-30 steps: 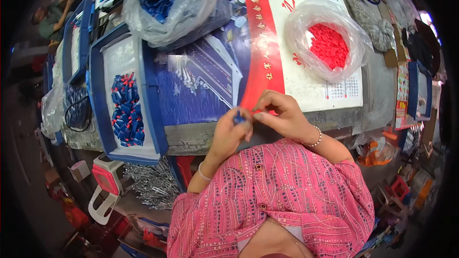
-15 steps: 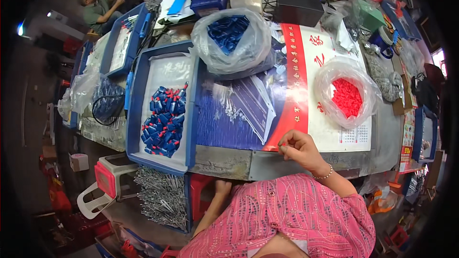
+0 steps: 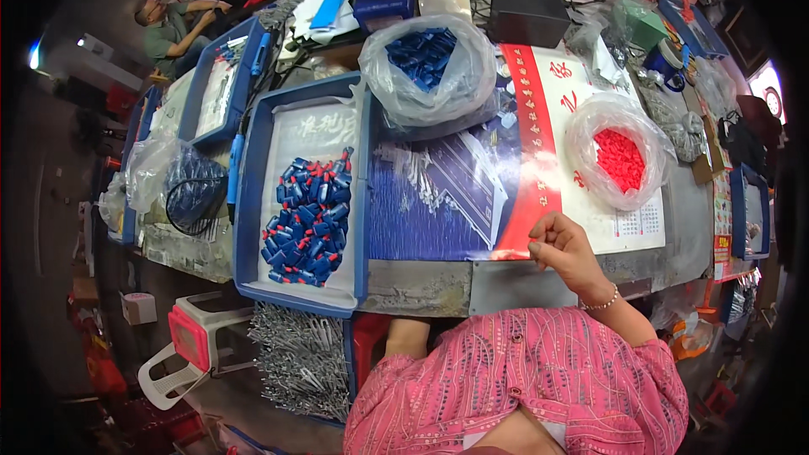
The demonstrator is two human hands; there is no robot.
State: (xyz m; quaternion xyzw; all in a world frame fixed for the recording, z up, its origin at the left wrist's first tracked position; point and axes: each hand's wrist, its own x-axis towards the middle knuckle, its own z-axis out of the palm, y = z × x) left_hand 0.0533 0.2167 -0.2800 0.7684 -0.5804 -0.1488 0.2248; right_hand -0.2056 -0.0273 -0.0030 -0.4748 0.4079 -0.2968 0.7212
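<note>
Many small blue pieces with red ends (image 3: pixel 308 232) lie loosely heaped in the head view, on the white lining of the blue tray (image 3: pixel 362 211). Well to the right of this tray, the right hand (image 3: pixel 560 251) hangs above the lower edge of a glossy printed sheet (image 3: pixel 438 236), its fingers curled and the thumb near the forefinger; whether something tiny is pinched, one cannot tell. The left forearm (image 3: pixel 406 339), right of the tray, goes under the table (image 3: pixel 421 286), so what the left hand does cannot be told. A soft, crumpled clear bag (image 3: pixel 649 143), far right of the tray, might tip and spill its bright red bits (image 3: pixel 620 160) if the right wrist catches it. Stiff, tangled metal rods (image 3: pixel 299 358) below the tray could scatter from a knock of the left arm. Beside the tray's far right corner, another wrinkled bag (image 3: pixel 472 76) gapes around shiny blue parts (image 3: pixel 421 59).
</note>
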